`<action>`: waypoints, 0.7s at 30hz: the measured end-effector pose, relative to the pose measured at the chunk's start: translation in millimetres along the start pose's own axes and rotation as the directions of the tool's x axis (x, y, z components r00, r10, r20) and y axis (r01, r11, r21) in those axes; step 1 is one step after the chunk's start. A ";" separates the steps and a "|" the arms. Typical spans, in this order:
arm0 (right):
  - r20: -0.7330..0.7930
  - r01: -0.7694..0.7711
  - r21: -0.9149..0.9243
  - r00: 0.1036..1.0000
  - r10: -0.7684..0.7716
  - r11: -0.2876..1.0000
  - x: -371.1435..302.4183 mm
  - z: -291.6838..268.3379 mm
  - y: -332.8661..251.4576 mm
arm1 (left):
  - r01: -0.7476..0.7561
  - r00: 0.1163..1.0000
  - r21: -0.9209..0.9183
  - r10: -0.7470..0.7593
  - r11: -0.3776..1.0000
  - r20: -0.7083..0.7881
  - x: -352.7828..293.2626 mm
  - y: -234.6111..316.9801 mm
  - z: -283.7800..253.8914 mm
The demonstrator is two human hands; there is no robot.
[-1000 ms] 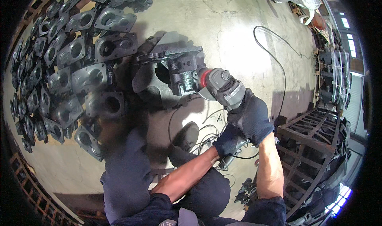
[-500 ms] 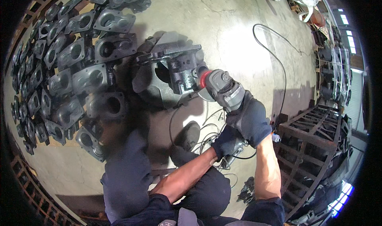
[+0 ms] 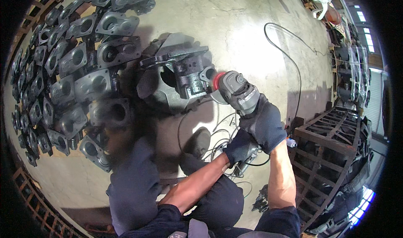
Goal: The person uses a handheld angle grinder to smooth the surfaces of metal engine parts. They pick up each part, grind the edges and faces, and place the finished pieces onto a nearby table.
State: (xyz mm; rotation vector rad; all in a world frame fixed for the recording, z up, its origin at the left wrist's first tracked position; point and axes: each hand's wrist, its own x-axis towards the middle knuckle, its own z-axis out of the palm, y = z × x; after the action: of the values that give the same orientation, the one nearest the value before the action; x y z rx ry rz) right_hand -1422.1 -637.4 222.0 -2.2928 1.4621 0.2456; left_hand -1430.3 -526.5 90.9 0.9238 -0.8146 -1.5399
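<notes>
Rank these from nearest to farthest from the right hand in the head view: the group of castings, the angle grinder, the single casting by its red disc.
1. Angle grinder: in the right hand, its head up and left.
2. Single casting: just left of the grinder's head.
3. Group of castings: far left.

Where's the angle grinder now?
Head view, just right of centre: the grinder is in the right hand, its red disc beside the right end of the dark metal part.
</notes>
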 end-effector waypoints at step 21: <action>-0.102 -0.066 0.184 0.991 0.086 0.981 -22.2 15.1 28.9 | -0.052 0.999 -0.128 0.051 0.990 -0.008 -1.1 7.7 8.0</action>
State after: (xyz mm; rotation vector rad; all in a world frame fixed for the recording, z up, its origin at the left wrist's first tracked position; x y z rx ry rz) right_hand -1456.7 -623.3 209.3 -2.1377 1.5602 0.0079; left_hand -1433.9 -526.4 101.5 0.8061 -0.7215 -1.5261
